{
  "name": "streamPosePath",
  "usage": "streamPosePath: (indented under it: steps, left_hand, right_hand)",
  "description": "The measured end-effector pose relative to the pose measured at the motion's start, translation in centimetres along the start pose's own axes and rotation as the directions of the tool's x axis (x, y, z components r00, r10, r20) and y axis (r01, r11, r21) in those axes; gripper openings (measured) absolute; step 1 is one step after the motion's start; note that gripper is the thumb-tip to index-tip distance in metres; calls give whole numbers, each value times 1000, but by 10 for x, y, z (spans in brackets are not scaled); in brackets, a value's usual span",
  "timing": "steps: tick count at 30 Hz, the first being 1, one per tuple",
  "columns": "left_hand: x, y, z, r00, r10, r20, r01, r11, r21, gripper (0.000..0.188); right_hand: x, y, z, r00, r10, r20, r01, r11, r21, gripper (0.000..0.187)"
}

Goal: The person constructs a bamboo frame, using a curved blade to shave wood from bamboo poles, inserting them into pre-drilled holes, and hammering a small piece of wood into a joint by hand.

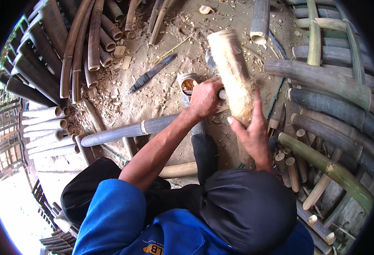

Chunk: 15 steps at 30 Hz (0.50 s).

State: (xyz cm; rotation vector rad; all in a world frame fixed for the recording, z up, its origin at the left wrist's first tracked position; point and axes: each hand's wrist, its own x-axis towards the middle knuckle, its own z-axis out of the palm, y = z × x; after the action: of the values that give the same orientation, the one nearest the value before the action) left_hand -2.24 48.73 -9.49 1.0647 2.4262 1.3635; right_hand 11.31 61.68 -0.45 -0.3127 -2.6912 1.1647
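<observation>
In front of me a thick bamboo piece (234, 72) stands tilted, its pale side shaved and fibrous. My right hand (255, 138) is against its lower end, thumb on the near side and fingers along the right side. My left hand (205, 98) is closed in a fist at the bamboo's left side, around a rod with a pale round end (222, 94); the rest of the rod is hidden. A metal blade (210, 58) shows partly behind the bamboo; whether it joins the rod I cannot tell.
A knife with a dark wrapped handle (153, 73) lies on the chip-strewn floor (123, 102). Close to my left hand is a small round container (188, 80). A long bamboo pole (131, 131) crosses at left. Bamboo stacks (42, 55) and a green pole (327, 168) flank me.
</observation>
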Motion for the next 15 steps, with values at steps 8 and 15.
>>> streamPosePath:
  steps: [8, 15]
  left_hand:
    - [100, -25, -50, 862, -339, 378, 477, 796, -374, 39]
    - [126, -81, -17, 691, -305, 656, 493, 862, -118, 36]
  right_hand:
    - [-14, 12, -17, 895, 445, 10, -370, 731, 574, 90]
    - [-1, 59, -33, 921, 345, -182, -239, 868, 435, 85]
